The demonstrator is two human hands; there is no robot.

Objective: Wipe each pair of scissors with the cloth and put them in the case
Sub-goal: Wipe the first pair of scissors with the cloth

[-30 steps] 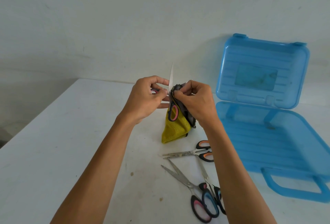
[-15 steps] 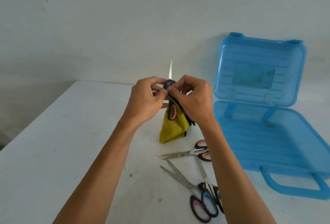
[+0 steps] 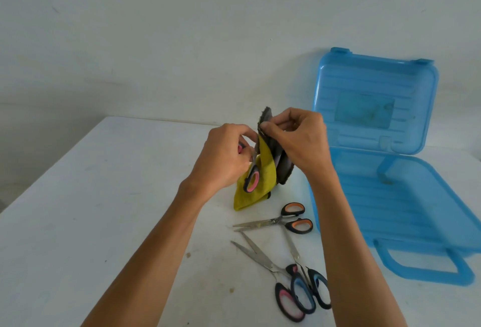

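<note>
Fingers (image 3: 270, 128) of the right hand (image 3: 299, 141) pinch the top fold of the cloth (image 3: 265, 168), yellow on one face and grey on the other. The left hand (image 3: 223, 154) is curled round the handles of the held scissors (image 3: 252, 180).

Nearest the camera, at about 5 o'clock from the hands, the pink pair (image 3: 273, 268) and the blue pair (image 3: 296, 257) lie crossed on the table (image 3: 104, 196), tips toward 11 o'clock. Just beyond them the orange pair (image 3: 278, 220) lies with its tips toward 9 o'clock.

Above these, the held scissors stand nearly upright, with one pink-lined loop hanging at 6 o'clock. The blade runs up toward 12 o'clock and is hidden inside the cloth, so how far the wipe has travelled cannot be told.

At 3 o'clock from the hands sits the blue case (image 3: 390, 196), open, its lid (image 3: 374, 97) propped upright at the back. No scissors show in it. Judging by this, the right hand is nearer the case, but the left has the scissors, so the drop would go across toward 3 o'clock.
</note>
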